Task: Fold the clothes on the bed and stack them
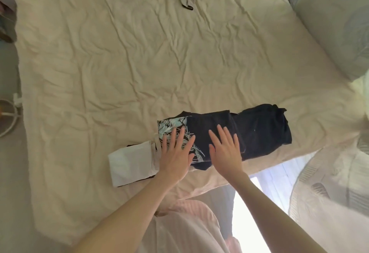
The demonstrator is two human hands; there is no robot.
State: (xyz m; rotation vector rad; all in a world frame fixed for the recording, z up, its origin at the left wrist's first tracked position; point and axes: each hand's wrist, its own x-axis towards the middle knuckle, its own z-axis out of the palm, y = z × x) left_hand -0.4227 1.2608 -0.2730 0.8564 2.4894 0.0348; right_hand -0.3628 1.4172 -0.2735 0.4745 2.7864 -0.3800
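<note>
A folded white garment [131, 165] lies just left of the left hand [175, 153], which rests flat, fingers straight, on a black printed garment [199, 133]. Beside it the right hand [225, 149] lies flat too, gripping nothing. Right of that hand sits a black bundle [263, 129] — seemingly folded — on the bed [119, 63].

Soft daylight, blown-out glare on the floor [247, 213] lower right, blurred, warped edges.
</note>
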